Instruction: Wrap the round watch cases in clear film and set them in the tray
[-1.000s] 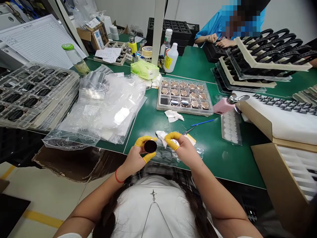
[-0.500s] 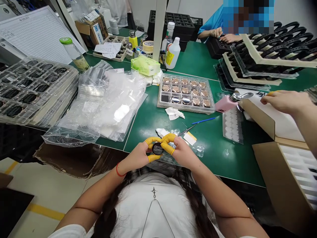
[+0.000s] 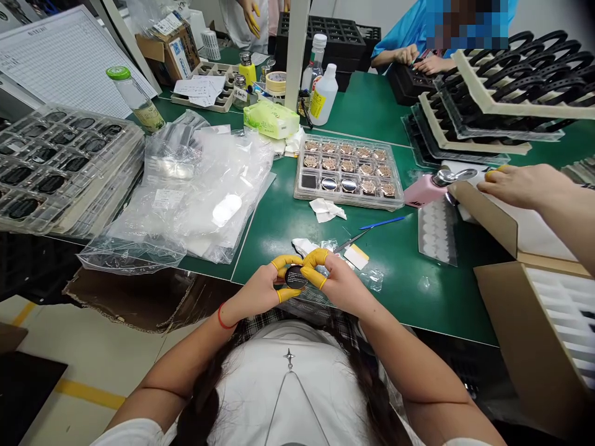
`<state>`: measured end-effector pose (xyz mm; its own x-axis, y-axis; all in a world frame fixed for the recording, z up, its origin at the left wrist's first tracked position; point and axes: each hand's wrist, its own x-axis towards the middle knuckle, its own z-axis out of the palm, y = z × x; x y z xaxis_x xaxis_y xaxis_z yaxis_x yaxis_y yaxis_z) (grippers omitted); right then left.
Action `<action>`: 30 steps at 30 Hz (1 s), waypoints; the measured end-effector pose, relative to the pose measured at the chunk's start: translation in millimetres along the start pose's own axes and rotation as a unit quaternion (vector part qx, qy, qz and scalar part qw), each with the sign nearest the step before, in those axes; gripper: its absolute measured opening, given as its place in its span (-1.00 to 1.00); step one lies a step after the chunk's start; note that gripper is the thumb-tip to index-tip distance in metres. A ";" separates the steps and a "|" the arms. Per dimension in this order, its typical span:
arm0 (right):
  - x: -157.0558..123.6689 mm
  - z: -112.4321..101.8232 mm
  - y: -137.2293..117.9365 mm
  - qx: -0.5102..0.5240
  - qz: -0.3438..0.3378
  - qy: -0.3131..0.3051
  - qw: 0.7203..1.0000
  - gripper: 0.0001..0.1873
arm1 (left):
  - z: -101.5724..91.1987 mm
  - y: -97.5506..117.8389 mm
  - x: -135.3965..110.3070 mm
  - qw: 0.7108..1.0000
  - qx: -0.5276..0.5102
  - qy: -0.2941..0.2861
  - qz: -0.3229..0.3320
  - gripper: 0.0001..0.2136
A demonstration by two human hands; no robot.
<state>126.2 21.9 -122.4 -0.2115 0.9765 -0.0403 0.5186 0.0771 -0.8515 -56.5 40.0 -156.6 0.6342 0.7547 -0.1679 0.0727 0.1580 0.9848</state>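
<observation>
- I'm pinching a round black disc [image 3: 295,277] by its rim with both hands, just over the front edge of the green desk [image 3: 409,279], its flat face tilting up at me.
- My left hand [image 3: 255,292] is gripping it from the left, with yellow finger cots [image 3: 281,262] on thumb and forefinger.
- My right hand [image 3: 338,277] is pressing on the opposite rim, also with fingertips and thumb.
- It's round, so there's no long axis, and it's sitting about evenly between both hands.
- A clear plastic tray [image 3: 320,199] of rose-gold discs [image 3: 346,162] is sitting further up the desk.

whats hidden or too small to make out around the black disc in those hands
In the head view:
black round disc: edge and back hidden by the yellow-cotted fingers of the left hand and right hand
markings on its face: too small to read
gold discs in the clear tray: detail too small
co-worker's arm: cut off by the right edge
</observation>
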 end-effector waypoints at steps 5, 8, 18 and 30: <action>0.8 -0.4 0.3 -0.015 0.007 -0.011 1.000 -0.85 | 0.4 -0.5 0.4 1.000 -0.006 -0.001 0.006 -0.60; 1.4 0.2 0.3 -0.025 0.012 -0.012 1.000 -0.85 | 0.6 -0.9 0.5 1.000 -0.011 -0.006 0.002 -0.60; 0.3 1.2 2.6 -0.056 0.001 0.000 0.998 -0.86 | 0.9 -2.3 0.6 1.000 -0.017 -0.016 -0.013 -0.59; -15.6 -29.4 41.5 -0.322 0.006 0.136 0.937 -0.78 | -3.7 -17.0 16.3 0.993 -0.091 -0.058 -0.049 -0.54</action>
<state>175.3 15.8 -141.7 -0.0292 0.9864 0.1619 0.9300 0.0862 -0.3572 -50.3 52.0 -176.2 0.7161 0.6534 -0.2454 0.0047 0.3471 0.9378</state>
